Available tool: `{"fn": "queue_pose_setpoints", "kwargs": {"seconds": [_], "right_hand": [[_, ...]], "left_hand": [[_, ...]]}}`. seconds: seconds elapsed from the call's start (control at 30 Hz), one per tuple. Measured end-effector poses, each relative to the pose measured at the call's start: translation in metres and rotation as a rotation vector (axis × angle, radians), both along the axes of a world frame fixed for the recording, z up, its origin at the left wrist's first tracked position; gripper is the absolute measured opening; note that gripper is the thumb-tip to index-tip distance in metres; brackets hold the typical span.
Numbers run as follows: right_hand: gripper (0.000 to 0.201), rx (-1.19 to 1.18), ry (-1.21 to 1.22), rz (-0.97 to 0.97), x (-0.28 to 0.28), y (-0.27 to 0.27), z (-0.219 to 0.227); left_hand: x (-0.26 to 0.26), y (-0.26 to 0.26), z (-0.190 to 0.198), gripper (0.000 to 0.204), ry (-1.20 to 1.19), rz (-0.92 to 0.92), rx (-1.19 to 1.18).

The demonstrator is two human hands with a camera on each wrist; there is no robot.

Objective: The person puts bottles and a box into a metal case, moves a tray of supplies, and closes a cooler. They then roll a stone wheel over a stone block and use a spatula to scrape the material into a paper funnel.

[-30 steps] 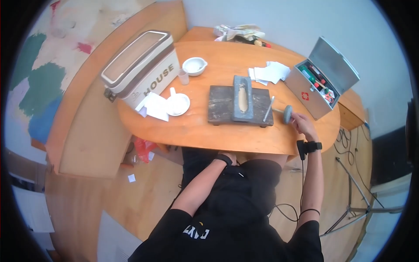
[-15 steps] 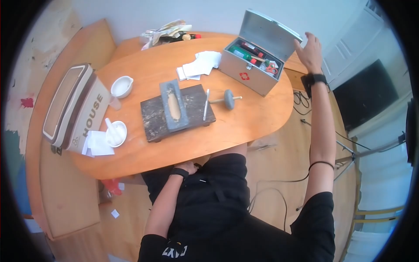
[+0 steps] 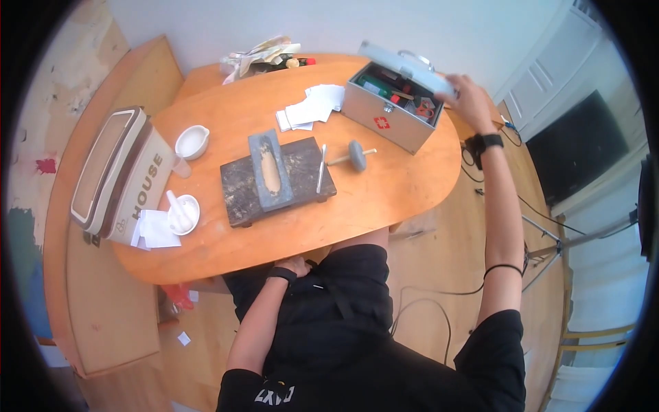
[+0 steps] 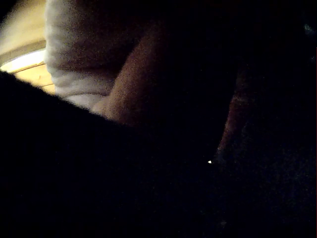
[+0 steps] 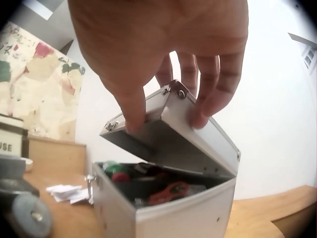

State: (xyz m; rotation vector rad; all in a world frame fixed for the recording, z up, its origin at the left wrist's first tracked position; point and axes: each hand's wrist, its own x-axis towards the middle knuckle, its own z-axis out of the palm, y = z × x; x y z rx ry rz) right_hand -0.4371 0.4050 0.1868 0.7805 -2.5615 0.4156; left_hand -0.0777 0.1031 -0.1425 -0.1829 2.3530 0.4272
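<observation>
The right hand point(image 5: 163, 29) clamped the part-open lid point(image 5: 218, 144) between thumb and fingers, supporting it above the case point(image 5: 183, 218), far right on the tabletop point(image 3: 384, 199); the left hand's point(image 3: 295, 264) finger state was indiscernible.

- metal case point(image 3: 388, 122): 1
- HOUSE box point(image 3: 141, 189): 1
- white bowls point(image 3: 187, 145): 2
- white pestle point(image 3: 176, 205): 1
- small cup point(image 3: 181, 169): 1
- dark board point(image 3: 237, 196): 1
- grey trough point(image 3: 275, 197): 1
- wheel on a rod point(image 3: 357, 156): 1
- thin light stick point(image 3: 321, 169): 1
- scissors point(image 5: 169, 192): 1 pair
- white paper groups point(image 3: 312, 106): 2, sheets overlap, exact count unclear
</observation>
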Motion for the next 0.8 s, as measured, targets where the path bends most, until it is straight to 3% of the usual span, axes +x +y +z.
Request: {"fn": "queue_pose_setpoints", "kwargs": {"seconds": [0.2, 0.3, 0.37, 0.53, 0.67, 0.73, 0.8], "right_hand": [[0.038, -0.094, -0.011, 0.002, 0.051, -0.017, -0.048], [0.038, -0.210, -0.066, -0.001, 0.050, -0.016, -0.058], [0.041, -0.115, 0.036, -0.052, 0.067, -0.022, -0.052], [0.031, -0.208, 0.044, 0.098, 0.108, -0.024, -0.070], [0.022, -0.339, 0.025, 0.105, 0.166, -0.034, -0.094], [0.014, -0.555, -0.177, 0.106, 0.208, -0.039, -0.121], [0.013, -0.535, -0.343, 0.194, 0.262, -0.053, -0.134]], "left_hand": [[-0.001, -0.002, 0.006, 0.065, -0.060, 0.014, 0.019], [0.001, 0.001, 0.005, 0.063, 0.020, 0.020, 0.013], [0.006, -0.002, 0.001, 0.061, 0.115, -0.017, 0.022], [0.004, 0.002, 0.004, 0.059, 0.146, 0.044, 0.011], [0.008, 0.003, 0.019, 0.060, 0.209, 0.034, -0.049], [0.008, 0.003, 0.016, 0.061, 0.205, 0.024, -0.067], [0.005, 0.002, 0.017, 0.062, 0.165, 0.007, -0.051]]}}
